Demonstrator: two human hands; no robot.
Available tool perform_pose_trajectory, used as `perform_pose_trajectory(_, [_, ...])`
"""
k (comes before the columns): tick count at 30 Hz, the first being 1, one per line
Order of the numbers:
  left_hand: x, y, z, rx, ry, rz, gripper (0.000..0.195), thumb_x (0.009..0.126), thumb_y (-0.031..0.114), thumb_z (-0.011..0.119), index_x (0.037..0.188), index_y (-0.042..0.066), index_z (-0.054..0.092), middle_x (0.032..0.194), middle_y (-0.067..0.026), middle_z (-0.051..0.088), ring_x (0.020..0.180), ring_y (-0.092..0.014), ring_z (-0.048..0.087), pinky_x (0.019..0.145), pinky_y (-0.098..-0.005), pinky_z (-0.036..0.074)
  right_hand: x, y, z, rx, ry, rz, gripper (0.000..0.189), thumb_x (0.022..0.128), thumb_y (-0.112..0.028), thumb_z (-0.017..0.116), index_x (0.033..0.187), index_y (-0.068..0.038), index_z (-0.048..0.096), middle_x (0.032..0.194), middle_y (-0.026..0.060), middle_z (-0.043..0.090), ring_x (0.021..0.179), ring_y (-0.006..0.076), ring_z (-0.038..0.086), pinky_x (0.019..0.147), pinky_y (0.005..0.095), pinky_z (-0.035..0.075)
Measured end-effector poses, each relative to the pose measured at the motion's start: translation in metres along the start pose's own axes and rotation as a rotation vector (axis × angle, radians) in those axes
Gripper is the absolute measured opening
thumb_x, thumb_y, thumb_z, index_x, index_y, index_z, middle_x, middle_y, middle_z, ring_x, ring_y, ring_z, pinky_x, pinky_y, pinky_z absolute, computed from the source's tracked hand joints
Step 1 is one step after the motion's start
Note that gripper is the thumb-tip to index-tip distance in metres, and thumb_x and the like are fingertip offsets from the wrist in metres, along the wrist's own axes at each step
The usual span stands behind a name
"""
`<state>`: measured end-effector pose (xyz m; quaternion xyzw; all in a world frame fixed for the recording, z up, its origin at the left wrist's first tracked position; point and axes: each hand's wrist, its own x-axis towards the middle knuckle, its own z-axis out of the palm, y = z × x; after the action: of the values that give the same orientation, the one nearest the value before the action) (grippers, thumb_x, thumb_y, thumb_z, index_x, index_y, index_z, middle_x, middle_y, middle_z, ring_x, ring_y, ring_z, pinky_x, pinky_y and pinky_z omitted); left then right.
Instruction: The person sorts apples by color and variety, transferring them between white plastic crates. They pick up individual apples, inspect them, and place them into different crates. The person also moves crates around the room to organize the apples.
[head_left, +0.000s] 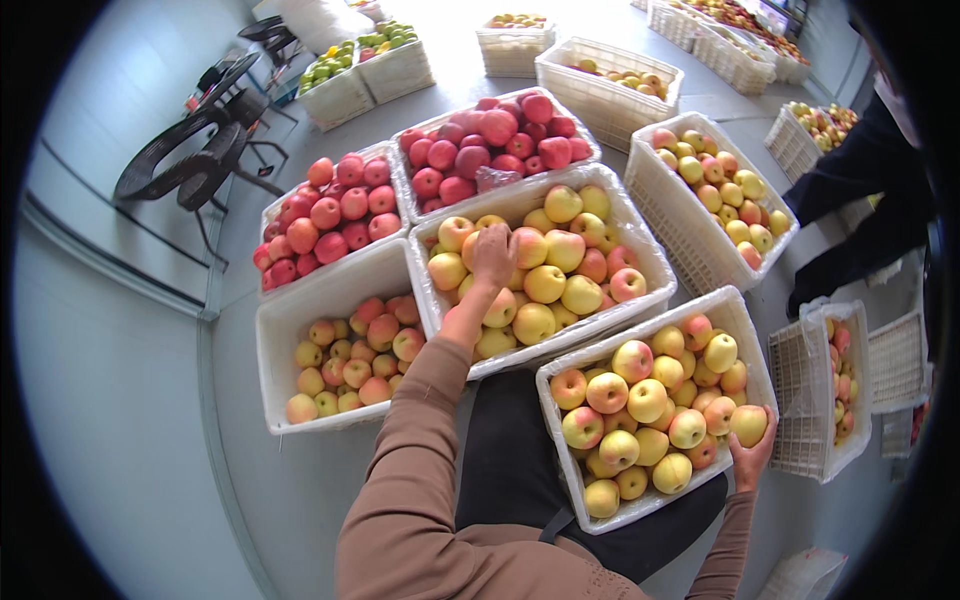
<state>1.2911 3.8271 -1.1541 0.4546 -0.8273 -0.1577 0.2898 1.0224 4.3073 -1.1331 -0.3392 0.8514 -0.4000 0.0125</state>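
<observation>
My left hand (493, 256) reaches into the middle plastic crate (574, 341), its fingers curled down among yellow-and-pink apples (545, 283). A partly covered apple (470, 253) lies against its fingers; the fingertips are hidden, so I cannot tell whether they grip it. At the right end of the nearer crate (559, 457), my right hand (752, 457) holds a yellowish apple (748, 425) with thumb and fingers around its side. That crate, lined with clear film, is full of yellow apples with a pink blush (646, 400) and sits by my lap.
Red apples fill two crates (496, 127) (325, 214) beyond. A part-filled apple crate (330, 277) stands at left, another full one (667, 217) at right. Farther off are green apples (330, 64) and black chairs (180, 157). A person's dark-trousered legs (862, 195) are at right.
</observation>
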Motion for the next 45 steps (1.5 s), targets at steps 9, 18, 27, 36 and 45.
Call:
perform_pose_trajectory(9, [-0.257,-0.15,-0.158,0.382,-0.346,-0.783,0.052,0.082,0.049,0.042,0.096,0.004,0.063,0.086,-0.0161,0.063,0.085,-0.035,0.058,0.078,-0.0421,0.043,0.019,-0.028,0.047,0.18,-0.063,-0.016,0.068,0.066,-0.009,0.064,0.128,-0.005,0.035,0.125,0.0125,0.041,0.117,0.0261,0.04,0.101,0.0359,0.03])
perform_pose_trajectory(18, [-0.275,-0.198,-0.149,0.407,-0.754,-0.749,0.067,0.082,0.055,0.028,0.106,0.001,0.06,0.11,-0.0215,0.056,0.107,-0.034,0.05,0.091,-0.0399,0.037,0.004,-0.088,0.097,0.459,-0.176,-0.084,0.07,0.064,-0.008,0.067,0.125,-0.003,0.035,0.121,0.0114,0.041,0.114,0.0237,0.04,0.098,0.034,0.033])
perform_pose_trajectory(27, [-0.289,-0.159,-0.085,0.259,-0.751,-0.657,0.041,0.087,0.027,0.032,0.107,0.002,0.056,0.109,-0.0205,0.057,0.103,-0.035,0.052,0.087,-0.0423,0.039,0.039,0.032,0.117,0.45,0.079,-0.147,0.073,0.06,-0.027,0.073,0.12,-0.005,0.039,0.117,0.0161,0.043,0.114,0.0316,0.039,0.099,0.038,0.03])
perform_pose_trajectory(36, [-0.368,-0.118,-0.122,0.448,-0.513,-0.816,0.038,0.085,0.026,0.038,0.107,0.0,0.054,0.107,-0.0208,0.057,0.101,-0.035,0.053,0.086,-0.0416,0.04,0.057,0.013,0.119,0.37,0.025,-0.101,0.073,0.059,-0.027,0.073,0.121,-0.005,0.04,0.118,0.0168,0.044,0.111,0.0328,0.041,0.097,0.0398,0.032])
perform_pose_trajectory(45, [-0.428,-0.102,-0.206,0.591,-0.247,-0.922,0.037,0.082,0.025,0.045,0.106,-0.002,0.052,0.104,-0.0211,0.057,0.099,-0.035,0.054,0.084,-0.0409,0.041,0.092,-0.034,0.179,0.297,-0.155,-0.238,0.069,0.058,-0.027,0.074,0.117,-0.008,0.043,0.111,0.0148,0.048,0.105,0.0321,0.045,0.094,0.0399,0.034])
